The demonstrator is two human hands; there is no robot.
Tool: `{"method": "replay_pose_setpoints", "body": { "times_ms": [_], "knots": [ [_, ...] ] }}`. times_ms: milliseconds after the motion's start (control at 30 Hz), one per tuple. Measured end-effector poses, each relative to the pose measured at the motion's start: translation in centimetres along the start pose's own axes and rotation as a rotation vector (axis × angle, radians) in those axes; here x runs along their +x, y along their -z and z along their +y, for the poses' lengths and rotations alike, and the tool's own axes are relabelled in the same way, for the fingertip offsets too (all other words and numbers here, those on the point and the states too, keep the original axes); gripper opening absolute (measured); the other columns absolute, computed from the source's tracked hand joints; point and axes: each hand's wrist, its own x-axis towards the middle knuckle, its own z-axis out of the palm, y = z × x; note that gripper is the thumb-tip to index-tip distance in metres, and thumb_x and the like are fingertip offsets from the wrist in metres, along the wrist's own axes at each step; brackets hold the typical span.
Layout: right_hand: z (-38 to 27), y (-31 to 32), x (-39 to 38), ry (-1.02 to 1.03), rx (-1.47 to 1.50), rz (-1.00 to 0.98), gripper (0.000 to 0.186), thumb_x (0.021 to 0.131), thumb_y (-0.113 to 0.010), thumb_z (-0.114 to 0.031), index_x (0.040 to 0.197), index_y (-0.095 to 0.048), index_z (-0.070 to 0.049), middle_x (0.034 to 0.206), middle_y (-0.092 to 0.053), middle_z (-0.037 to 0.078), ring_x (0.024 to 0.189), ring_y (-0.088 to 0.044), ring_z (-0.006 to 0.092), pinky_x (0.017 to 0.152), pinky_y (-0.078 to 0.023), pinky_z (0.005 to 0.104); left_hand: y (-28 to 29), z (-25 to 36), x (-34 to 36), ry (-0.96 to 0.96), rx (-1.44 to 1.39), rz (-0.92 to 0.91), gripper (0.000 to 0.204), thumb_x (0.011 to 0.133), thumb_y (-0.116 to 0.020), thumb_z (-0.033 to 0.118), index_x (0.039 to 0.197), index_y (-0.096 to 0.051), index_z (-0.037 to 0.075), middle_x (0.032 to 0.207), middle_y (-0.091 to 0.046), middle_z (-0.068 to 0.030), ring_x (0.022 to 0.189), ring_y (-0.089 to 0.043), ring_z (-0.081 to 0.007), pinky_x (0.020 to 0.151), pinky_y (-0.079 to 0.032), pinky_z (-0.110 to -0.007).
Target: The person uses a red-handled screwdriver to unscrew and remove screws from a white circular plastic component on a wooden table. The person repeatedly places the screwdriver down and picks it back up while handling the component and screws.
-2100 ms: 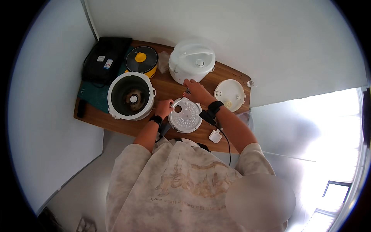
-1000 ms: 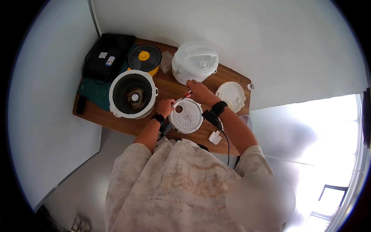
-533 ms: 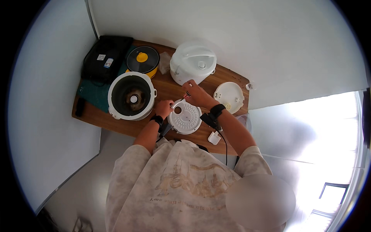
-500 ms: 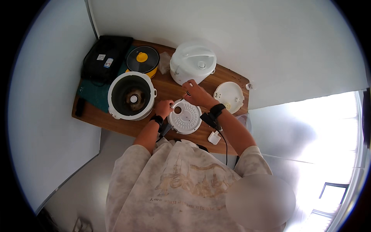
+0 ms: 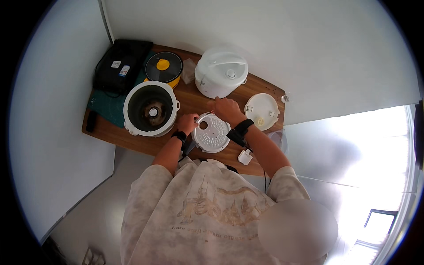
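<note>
**Slotted white disc lies on the worktop, both hands at its far edge**

The round white disc lies on the wood-grained worktop, close to the near edge and in front of the person's body. It looks like pale, matte plastic. Short raised or cut marks run in rings about its middle, and a small dark dot sits at the centre. Toward its upper left is one larger round hole, through which a brownish tone shows. The outline is uneven, with small tabs along the rim.

The left hand is curled, its fingertips gripping the disc's rim at the upper left, near the hole. The right hand is closed above the far edge, around a slim tool; only a little of it shows, with a hint of red, and whether its tip touches the disc cannot be told.

Just left of the left hand stands an open white pot body, dark inside, with a pale round knob at the bottom of its cavity. Beyond the right hand stands a closed white cooker. To the right lie a shallow cream cover and, nearer the person, a small white square piece.
</note>
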Motion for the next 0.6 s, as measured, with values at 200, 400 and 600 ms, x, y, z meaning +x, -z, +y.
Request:
{"method": "replay_pose_setpoints", "body": {
  "times_ms": [200,400,600],
  "knots": [
    [0.4,0.1,-0.8,0.204,0.218,0.272,0.023,0.089,-0.059,-0.02,0.103,-0.051,-0.004,0.098,-0.058,0.022,0.087,-0.064,0.0431,0.073,-0.052,0.0539,0.2,0.1,0.0,0.035,-0.021,-0.026,0.036,0.072,-0.081,0.014,0.106,-0.07,0.013,0.084,-0.071,-0.0081,0.078,-0.069,-0.0251,0.07,-0.055,-0.038],
    [-0.2,0.4,-1.4,0.081,0.406,0.294,0.021,0.089,-0.06,-0.02,0.101,-0.05,-0.005,0.097,-0.057,0.021,0.091,-0.06,0.044,0.078,-0.049,0.053,0.2,0.0,0.0,0.014,-0.002,-0.019,0.036,0.072,-0.081,0.014,0.106,-0.07,0.013,0.083,-0.071,-0.0081,0.077,-0.069,-0.0251,0.07,-0.055,-0.038],
    [0.0,-1.1,-0.9,0.155,0.495,0.429,0.025,0.091,-0.06,-0.024,0.101,-0.05,-0.003,0.097,-0.058,0.022,0.091,-0.061,0.0426,0.077,-0.051,0.0526,0.1,0.1,0.0,0.005,0.005,-0.019,0.036,0.073,-0.08,0.015,0.107,-0.069,0.013,0.084,-0.071,-0.0084,0.078,-0.069,-0.0256,0.07,-0.055,-0.039]
  ]
}}
